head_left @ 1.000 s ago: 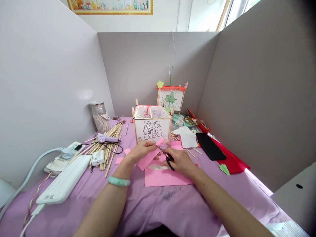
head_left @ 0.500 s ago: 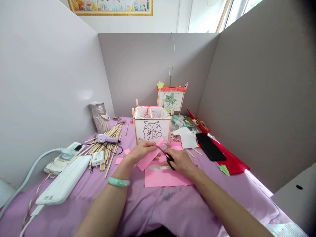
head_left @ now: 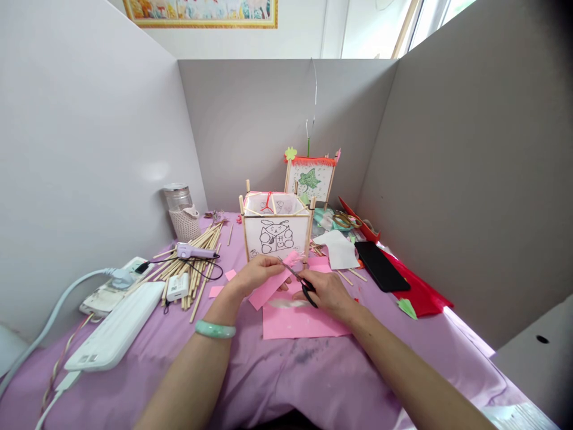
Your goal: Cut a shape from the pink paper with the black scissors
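Note:
Between the fingers of my left hand (head_left: 256,276) is a folded-looking strip of pink paper (head_left: 267,291), its upper end cut into a fringe. My right hand (head_left: 326,292) is closed on black-handled scissors (head_left: 308,288), whose blades lie across the strip close to my left fingertips. Whether the blades are parted is too small to tell. Under both hands a larger pink sheet (head_left: 304,322) lies on the purple cloth. Just behind my hands stands a stick-framed paper lantern (head_left: 276,236) with a rabbit drawing on its front.
On the left lie wooden sticks (head_left: 201,251), a lilac glue gun (head_left: 196,251), a white power bank (head_left: 115,327) and a jar (head_left: 181,212). A second lantern (head_left: 310,181) stands behind. To the right are a black phone (head_left: 382,266), red cloth (head_left: 423,289) and white paper (head_left: 339,249). Grey partitions (head_left: 286,101) surround the table.
Almost nothing differs. Both hands keep the same hold on the pink strip and the scissors, with at most a very slight shift of the right hand.

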`<state>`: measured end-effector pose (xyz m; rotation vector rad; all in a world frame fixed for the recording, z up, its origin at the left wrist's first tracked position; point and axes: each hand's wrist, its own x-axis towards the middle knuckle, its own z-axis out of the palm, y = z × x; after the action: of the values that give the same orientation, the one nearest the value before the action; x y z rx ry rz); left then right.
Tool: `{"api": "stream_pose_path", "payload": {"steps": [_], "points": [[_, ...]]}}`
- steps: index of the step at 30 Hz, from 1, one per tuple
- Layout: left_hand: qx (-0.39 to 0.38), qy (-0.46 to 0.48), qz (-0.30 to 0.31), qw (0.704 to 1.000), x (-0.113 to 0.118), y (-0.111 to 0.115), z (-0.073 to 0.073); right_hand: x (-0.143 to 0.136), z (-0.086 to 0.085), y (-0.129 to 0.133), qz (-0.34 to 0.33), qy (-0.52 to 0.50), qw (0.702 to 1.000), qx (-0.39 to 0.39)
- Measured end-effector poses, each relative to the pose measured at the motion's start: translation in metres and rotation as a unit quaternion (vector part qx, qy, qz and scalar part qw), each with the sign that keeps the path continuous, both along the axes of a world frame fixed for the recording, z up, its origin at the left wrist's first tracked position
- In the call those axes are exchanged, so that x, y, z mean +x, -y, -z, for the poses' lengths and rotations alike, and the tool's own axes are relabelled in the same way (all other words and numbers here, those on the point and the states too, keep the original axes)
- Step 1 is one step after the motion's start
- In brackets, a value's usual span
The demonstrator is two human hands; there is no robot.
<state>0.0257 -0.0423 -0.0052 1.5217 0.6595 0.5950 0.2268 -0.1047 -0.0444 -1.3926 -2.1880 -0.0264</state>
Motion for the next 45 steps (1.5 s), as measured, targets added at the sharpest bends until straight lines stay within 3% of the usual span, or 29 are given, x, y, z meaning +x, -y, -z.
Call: {"api": "stream_pose_path", "payload": {"steps": [17, 45], "points": [[-0.010, 0.013, -0.061, 0.998, 0.0009, 0.0004, -0.0053, 0.0011, -0.0014, 0.0024, -0.029, -0.012, 1.000, 0.004], [-0.013, 0.004, -0.063, 0.998, 0.0006, 0.0016, -0.0065, 0.0029, 0.0029, -0.0002, 0.002, 0.000, 1.000, 0.011]]}}
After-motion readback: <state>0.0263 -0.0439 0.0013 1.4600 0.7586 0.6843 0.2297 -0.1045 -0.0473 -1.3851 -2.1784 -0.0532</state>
